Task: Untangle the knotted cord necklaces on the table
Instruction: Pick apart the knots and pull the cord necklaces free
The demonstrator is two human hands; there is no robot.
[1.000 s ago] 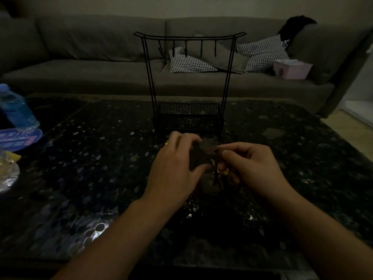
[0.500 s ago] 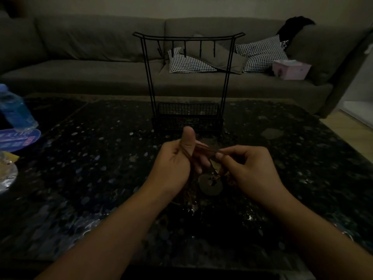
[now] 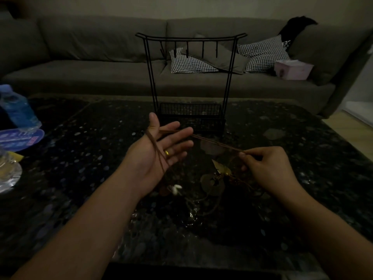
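Nearest you, on the dark speckled stone worktop (image 3: 80, 178), lies the knotted heap of brown cord necklaces (image 3: 214, 184) with flat leaf-shaped pendants, between your two wrists. Your left hand (image 3: 159, 156) is spread open, palm up, with a loop of thin brown cord (image 3: 155, 144) draped over the base of the thumb and across the palm. Your right hand (image 3: 264, 166) pinches the same cord, drawn taut between the hands. Keep the tension gentle and follow this one strand back into the heap, so knots loosen rather than tighten. Beyond stands a black wire jewellery stand (image 3: 190, 77) with hooks and a basket base. A blue plastic water bottle (image 3: 18, 110) sits far left; a grey sofa (image 3: 101, 57) lies behind.
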